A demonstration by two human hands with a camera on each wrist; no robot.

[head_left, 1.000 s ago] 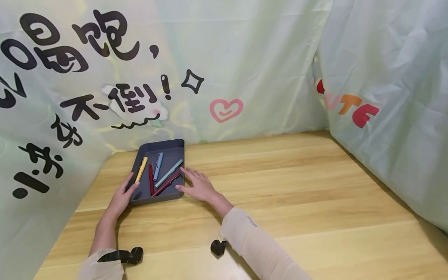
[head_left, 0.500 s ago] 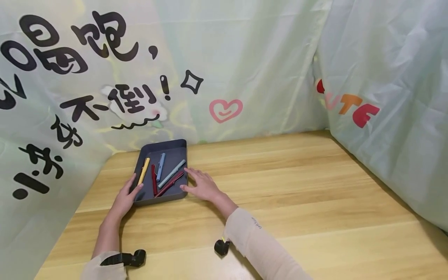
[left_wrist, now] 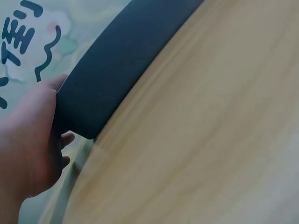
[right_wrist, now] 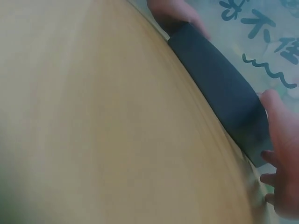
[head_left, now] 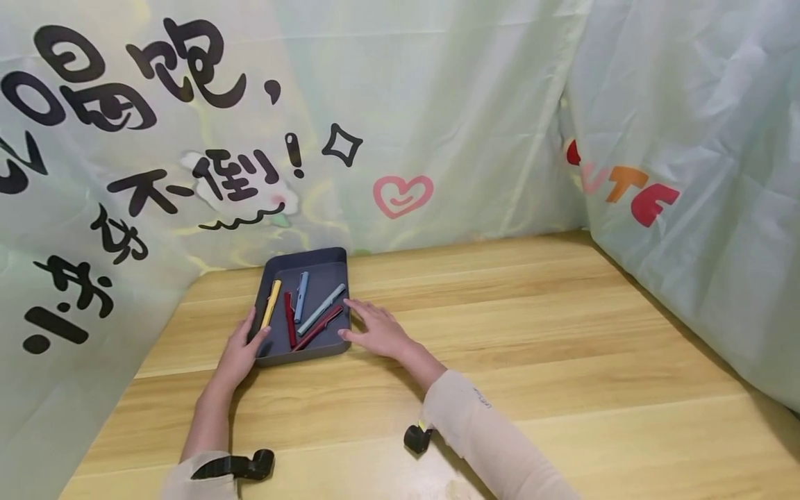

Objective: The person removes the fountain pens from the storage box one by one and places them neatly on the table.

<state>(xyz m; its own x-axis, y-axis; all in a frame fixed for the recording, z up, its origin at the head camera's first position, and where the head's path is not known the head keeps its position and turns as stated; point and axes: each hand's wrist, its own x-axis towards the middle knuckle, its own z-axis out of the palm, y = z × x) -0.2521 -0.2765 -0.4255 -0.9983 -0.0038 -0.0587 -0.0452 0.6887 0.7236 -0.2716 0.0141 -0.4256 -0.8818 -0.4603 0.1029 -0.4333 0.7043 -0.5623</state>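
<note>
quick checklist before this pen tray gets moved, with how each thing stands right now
1. Left hand grips the tray: ok, thumb over the rim.
2. Right hand on the opposite side: ok, it touches the wall.
3. Yellow pen, blue pen, teal pen, two dark red pens inside: ok.
4. Pens lined up: not ok, angles differ.
5. Tray clear of the cloth backdrop: cannot tell, far side hidden.
</note>
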